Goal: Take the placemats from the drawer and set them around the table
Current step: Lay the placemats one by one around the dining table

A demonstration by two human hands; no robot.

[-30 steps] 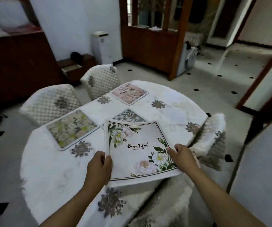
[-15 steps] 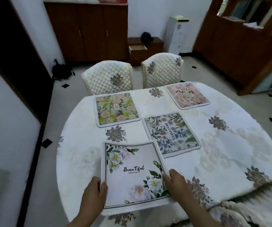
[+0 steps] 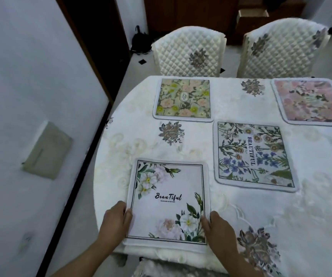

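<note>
A: What differs from half a second before?
B: The white "BeauTiful" placemat [image 3: 168, 200] now lies flat at the near edge of the desk [image 3: 261, 216], its near border at the desk's rim; the view has come closer and lower, and the two quilted chairs [image 3: 189, 50] stand higher in the picture.

A: How do the hands stand?
B: The left hand [image 3: 115, 224] grips the mat's left border, its fingers [image 3: 128, 213] curled over the edge. The right hand [image 3: 220, 228] lies against the right border, fingers resting on the lower right corner; whether it clasps the edge cannot be told.

A: Which way does the mat point?
B: Its lettering reads upright toward the person; the mat is nearly square, slightly longer from near to far.

A: And the others?
B: A blue-flowered "BEAUTIFUL" placemat [image 3: 255, 154] lies near its right, lettering turned sideways; a green-and-peach floral placemat [image 3: 183, 98] and a pink floral placemat [image 3: 313, 102] lie at the far edge before the chairs.
</note>
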